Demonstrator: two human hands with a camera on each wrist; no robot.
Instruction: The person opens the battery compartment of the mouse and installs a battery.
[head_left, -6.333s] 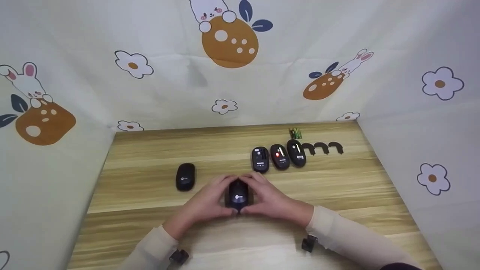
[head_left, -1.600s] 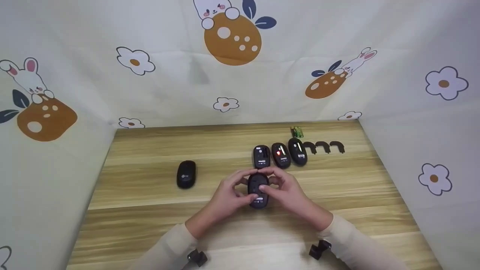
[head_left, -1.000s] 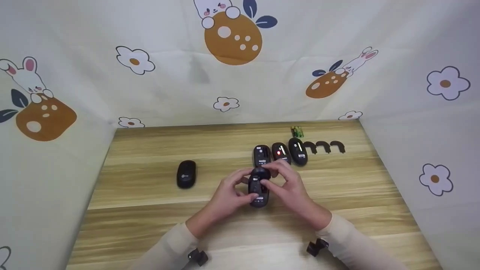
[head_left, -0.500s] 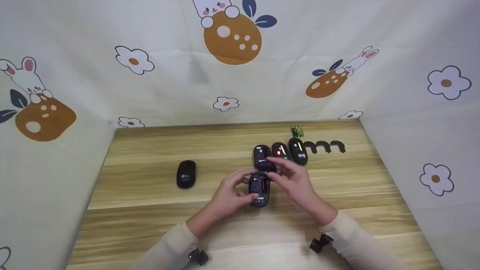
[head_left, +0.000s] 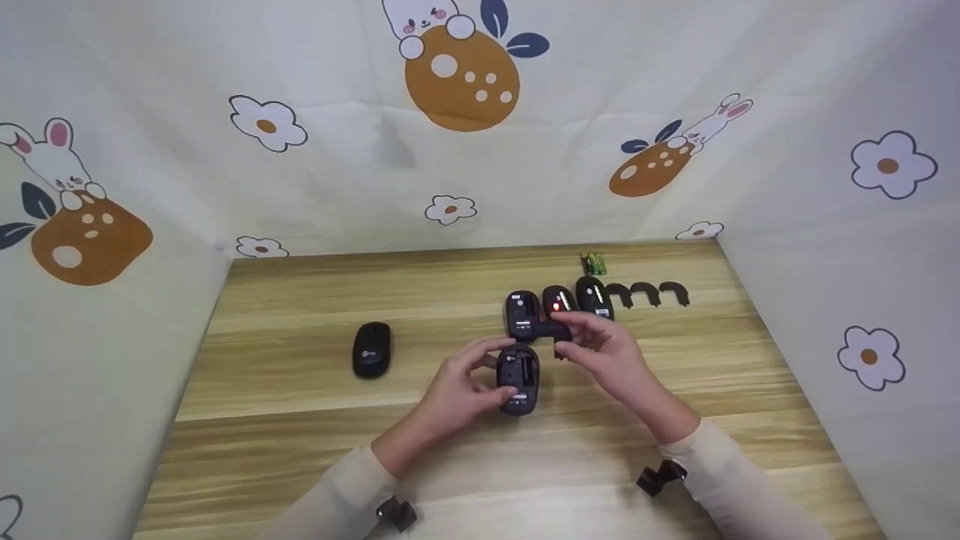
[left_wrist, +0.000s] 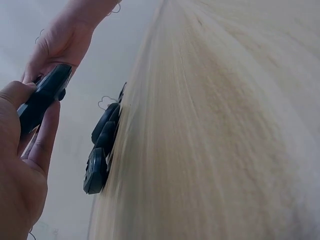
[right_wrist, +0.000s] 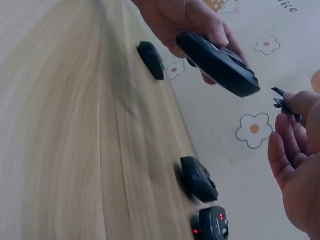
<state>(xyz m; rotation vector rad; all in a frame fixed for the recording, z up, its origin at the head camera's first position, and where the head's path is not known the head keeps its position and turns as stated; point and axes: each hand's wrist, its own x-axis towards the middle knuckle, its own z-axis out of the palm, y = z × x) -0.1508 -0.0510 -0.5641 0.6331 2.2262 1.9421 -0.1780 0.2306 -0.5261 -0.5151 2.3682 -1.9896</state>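
My left hand (head_left: 465, 384) grips a black computer mouse (head_left: 513, 375) with its underside turned up, thumb across the label end. The battery slot in that mouse stands uncovered. A little beyond it, my right hand (head_left: 611, 358) pinches a black curved battery cover (head_left: 553, 330) between thumb and fingers, apart from the mouse. The right wrist view shows the held mouse (right_wrist: 220, 65) off the table and the thin cover (right_wrist: 282, 104) at the fingertips. In the left wrist view the mouse (left_wrist: 44, 100) partly blocks the right hand.
Past the hands, three mice lie underside up: one (head_left: 517, 307), a second with a red light (head_left: 557, 298), and a third (head_left: 592, 296). Three loose battery covers (head_left: 645, 292) and several green batteries (head_left: 594, 263) lie farther right. Another mouse (head_left: 372, 350) sits upright at left.
Both hands first held the mouse top up, then underside up. The right hand has lifted off its battery cover and drawn it away to the right. The left hand keeps the mouse.
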